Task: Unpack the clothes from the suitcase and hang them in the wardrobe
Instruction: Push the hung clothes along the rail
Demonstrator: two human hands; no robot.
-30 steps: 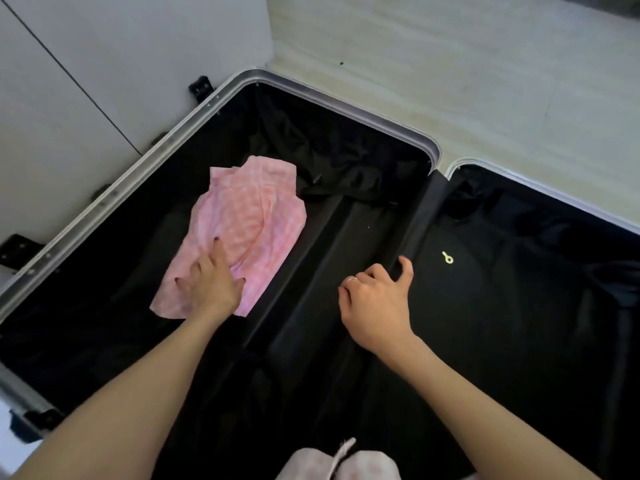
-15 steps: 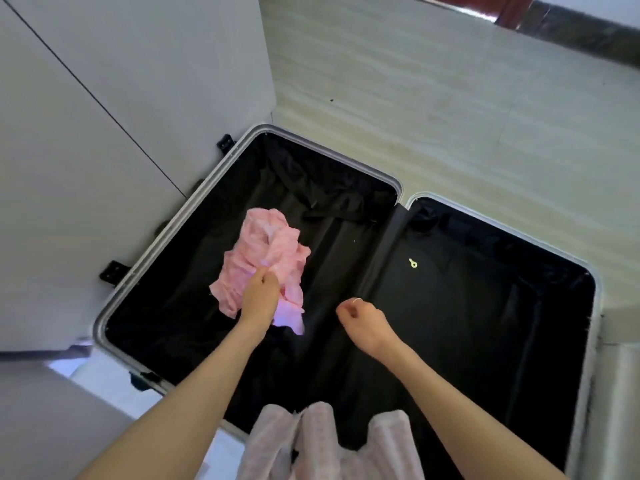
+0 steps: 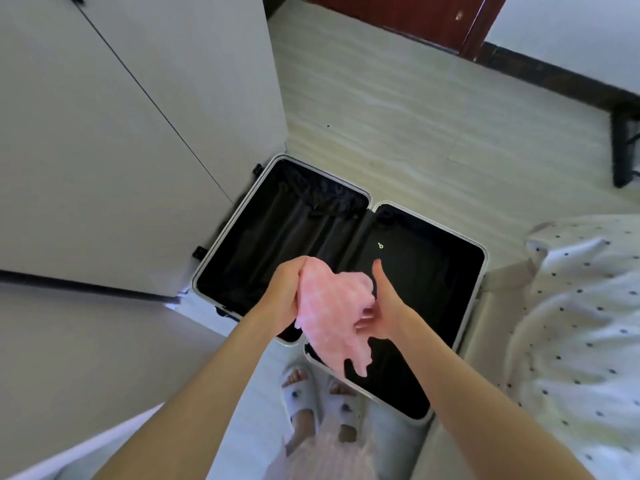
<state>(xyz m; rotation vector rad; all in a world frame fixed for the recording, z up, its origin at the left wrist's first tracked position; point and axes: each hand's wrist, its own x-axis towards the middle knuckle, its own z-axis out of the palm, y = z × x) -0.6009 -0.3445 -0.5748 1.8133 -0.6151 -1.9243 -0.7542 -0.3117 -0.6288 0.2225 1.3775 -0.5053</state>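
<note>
Garment [image 3: 330, 306], pink and bunched, hangs in the air above the open suitcase [image 3: 483, 268], held up between both hands near the middle of the view. The left hand [image 3: 285, 294] grips its top edge at about 9 o'clock of the cloth, fingers curled round the fabric. The right hand [image 3: 379, 311] meets the cloth at about 3 o'clock, thumb pointing up toward 12 and fingers reaching into the folds; whether they actually pinch the cloth I cannot tell. A loose end of the garment dangles toward 6 o'clock. The suitcase lies flat on the floor [image 3: 415, 109] with both black-lined halves spread open, one toward 11 o'clock, the other toward 3. Just beside its 10 o'clock edge stand the pale wardrobe [image 3: 121, 150] doors. At 6 o'clock, below the hands, two feet in white slippers [image 3: 301, 393] stand on the floor. At 3 to 4 o'clock lies a white dotted bedsheet [image 3: 581, 323]. A dark red door [image 3: 398, 15] shows at 12 o'clock.
</note>
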